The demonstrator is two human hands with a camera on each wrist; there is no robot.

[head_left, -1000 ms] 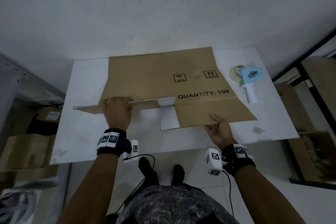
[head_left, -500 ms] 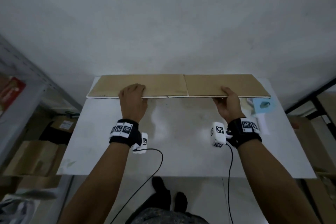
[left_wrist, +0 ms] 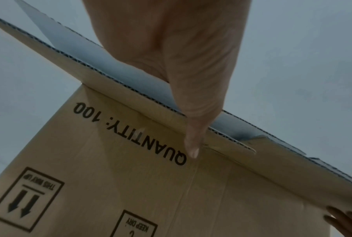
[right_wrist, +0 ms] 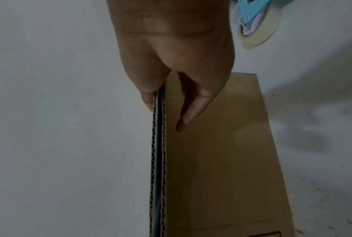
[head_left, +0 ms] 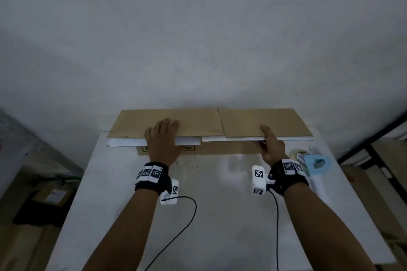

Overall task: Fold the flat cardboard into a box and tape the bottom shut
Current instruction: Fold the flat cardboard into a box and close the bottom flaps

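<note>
The brown cardboard [head_left: 198, 123] stands on edge across the far side of the white table [head_left: 209, 215], its top flaps tipped away from me. My left hand [head_left: 163, 138] grips the left flaps, fingers laid over the top and thumb [left_wrist: 191, 141] down against the printed front face [left_wrist: 130, 176]. My right hand [head_left: 271, 143] pinches the right flaps. In the right wrist view, its thumb is on one side of the doubled cardboard edge [right_wrist: 158, 144] and its fingers [right_wrist: 193, 110] on the other. The tape dispenser [head_left: 315, 165], blue and white, lies just right of my right wrist.
A grey wall rises right behind the table. Cardboard boxes [head_left: 50, 198] sit on the floor at the left. A dark frame with more boxes [head_left: 385, 149] stands at the right. Wrist camera cables trail over the near table surface.
The cardboard went from lying flat to standing on edge at the table's far side. Both hands rose with it, and the top flaps now tip further back.
</note>
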